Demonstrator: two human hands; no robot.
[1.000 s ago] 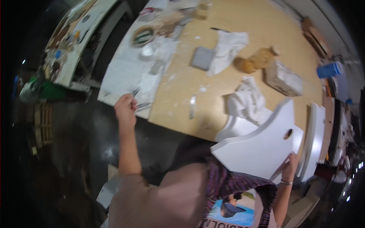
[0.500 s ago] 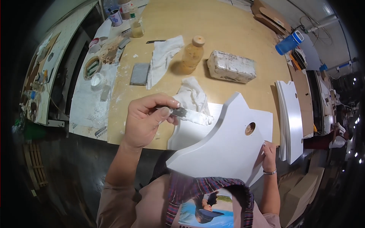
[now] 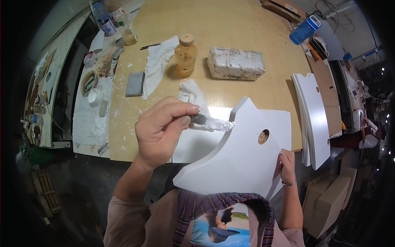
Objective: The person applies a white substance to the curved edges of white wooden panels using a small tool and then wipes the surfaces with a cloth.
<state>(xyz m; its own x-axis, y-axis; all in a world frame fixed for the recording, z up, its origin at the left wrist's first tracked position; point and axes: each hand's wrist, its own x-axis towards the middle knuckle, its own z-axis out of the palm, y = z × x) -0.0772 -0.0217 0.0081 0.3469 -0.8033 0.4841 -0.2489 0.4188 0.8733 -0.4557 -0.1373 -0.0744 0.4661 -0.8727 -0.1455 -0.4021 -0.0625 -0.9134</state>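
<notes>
My left hand (image 3: 158,129) pinches a putty knife (image 3: 212,123) whose blade is coated in white paste. The blade's tip is at the curved upper edge of a white shaped panel (image 3: 230,154); whether it touches cannot be told. That panel is tilted toward me and has a round hole in its face. My right hand (image 3: 287,164) grips the panel by its right edge, fingers partly hidden. Beneath it another white board (image 3: 193,144) lies on the table. A crumpled white cloth (image 3: 192,94) rests just beyond the knife.
On the wooden table (image 3: 173,16) stand a bottle of yellowish liquid (image 3: 185,57) and a paste-smeared wrapped block (image 3: 236,64). A grey pad (image 3: 135,84) lies at left beside a white cloth (image 3: 158,61). Stacked white panels (image 3: 310,119) stand at right; a blue bottle (image 3: 304,31) is farther back.
The putty knife has moved right relative to the panel, its tip now at the panel's edge. The whole view has shifted slightly. My right hand keeps its hold.
</notes>
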